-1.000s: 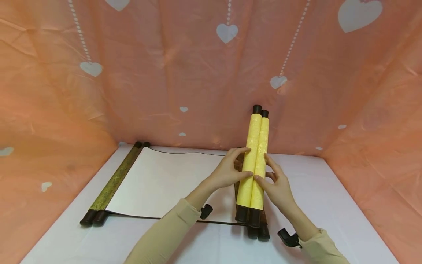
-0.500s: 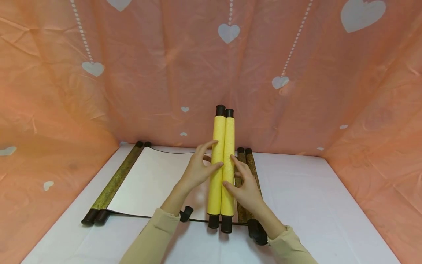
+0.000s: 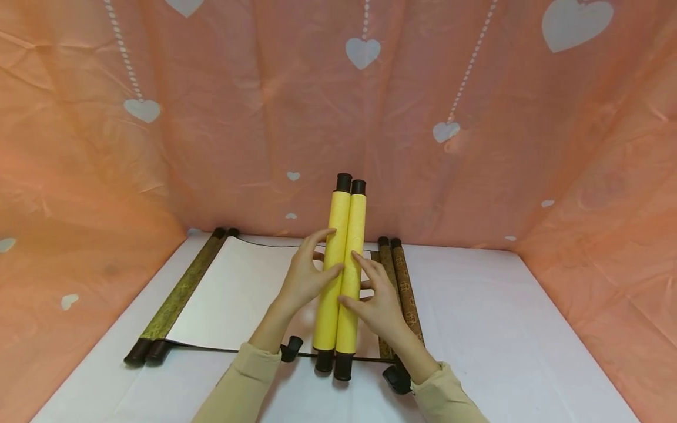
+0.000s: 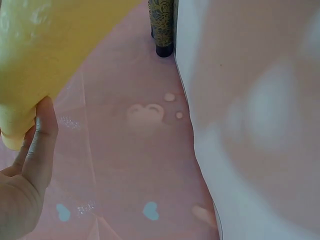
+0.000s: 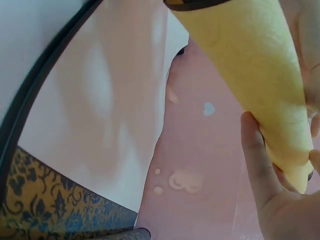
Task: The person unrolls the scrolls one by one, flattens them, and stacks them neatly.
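Note:
A yellow two-roller scroll [image 3: 328, 311] with black end knobs is held tilted over the middle of a wider, partly unrolled scroll. My left hand [image 3: 304, 276] grips its left roller, thumb in front and some fingers hidden behind. The right roller is gripped likewise by my right hand [image 3: 381, 299], slightly lower. Underneath spreads the wide scroll's white sheet [image 3: 233, 294], with an olive-green roller [image 3: 182, 288] at its left and a brown patterned roller [image 3: 406, 288] at its right. Each wrist view shows fingers touching the yellow paper [image 4: 45, 45] [image 5: 250, 60].
A white tabletop [image 3: 486, 329] carries everything. Peach cloth [image 3: 317, 117] with white hearts hangs at the back and both sides, close behind the wide scroll's far edge. Black wrist mounts [image 3: 291, 349] sit under both forearms.
Both hands have carried the yellow scroll leftward, from above the right-hand rollers to above the white sheet. The brown rollers show more now. The wide scroll has stayed put.

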Motion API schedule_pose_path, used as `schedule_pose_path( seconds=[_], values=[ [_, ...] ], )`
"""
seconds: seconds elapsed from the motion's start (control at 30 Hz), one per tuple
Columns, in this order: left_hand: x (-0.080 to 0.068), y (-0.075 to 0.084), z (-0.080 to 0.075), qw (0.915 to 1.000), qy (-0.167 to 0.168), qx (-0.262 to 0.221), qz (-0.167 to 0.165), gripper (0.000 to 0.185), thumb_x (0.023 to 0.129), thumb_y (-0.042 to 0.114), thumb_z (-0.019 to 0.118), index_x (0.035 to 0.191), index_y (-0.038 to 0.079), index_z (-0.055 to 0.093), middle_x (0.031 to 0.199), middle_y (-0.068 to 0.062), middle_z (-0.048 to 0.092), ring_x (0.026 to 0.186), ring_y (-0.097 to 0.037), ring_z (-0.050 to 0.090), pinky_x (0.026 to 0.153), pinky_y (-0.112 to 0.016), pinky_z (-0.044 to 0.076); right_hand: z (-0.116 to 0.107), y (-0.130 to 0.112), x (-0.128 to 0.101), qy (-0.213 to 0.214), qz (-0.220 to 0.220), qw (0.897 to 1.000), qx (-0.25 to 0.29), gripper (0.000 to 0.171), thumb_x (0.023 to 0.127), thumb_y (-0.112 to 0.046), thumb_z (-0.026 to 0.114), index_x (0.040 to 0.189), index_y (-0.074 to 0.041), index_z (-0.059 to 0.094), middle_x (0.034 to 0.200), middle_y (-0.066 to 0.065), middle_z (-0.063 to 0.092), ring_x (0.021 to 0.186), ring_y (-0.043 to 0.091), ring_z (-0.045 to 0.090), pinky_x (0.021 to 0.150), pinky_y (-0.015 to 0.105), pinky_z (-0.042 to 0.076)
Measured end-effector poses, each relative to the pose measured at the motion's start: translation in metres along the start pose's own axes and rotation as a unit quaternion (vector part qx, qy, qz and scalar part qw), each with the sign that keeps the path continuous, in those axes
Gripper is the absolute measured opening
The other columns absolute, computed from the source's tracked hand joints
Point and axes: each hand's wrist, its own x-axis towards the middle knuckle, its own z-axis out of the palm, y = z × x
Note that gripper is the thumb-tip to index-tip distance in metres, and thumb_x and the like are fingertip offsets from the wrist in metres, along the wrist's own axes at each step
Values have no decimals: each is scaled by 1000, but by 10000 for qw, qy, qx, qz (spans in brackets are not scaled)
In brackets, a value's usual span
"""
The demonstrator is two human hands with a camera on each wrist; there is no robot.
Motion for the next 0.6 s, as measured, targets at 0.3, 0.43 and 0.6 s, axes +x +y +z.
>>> schedule_pose_path(
  seconds=[0.3,0.43,0.6],
  values=[
    [-2,1,-6,9999,-89,107,-78,67,94,5,68,154,24,46,150,-12,49,114,-37,59,74,-41,59,-9,-4,3,-346,183,9981,485,88,87,6,75,162,-27,40,153,16,39,113,43,64,72,32,62],
    [-1,-1,-8,9994,-188,263,95,60,93,4,62,150,22,55,147,-13,49,117,-34,53,88,-46,50,-13,-4,3,-452,225,9971,576,87,86,10,67,162,-25,40,150,19,39,112,44,62,67,32,61],
    [-1,-4,-8,9991,-272,306,-86,57,94,5,57,147,26,61,143,-14,49,115,-33,50,82,-44,43,-16,-1,2,-524,392,9964,545,88,82,11,59,161,-25,42,147,21,40,109,38,58,65,30,53]
  ],
)
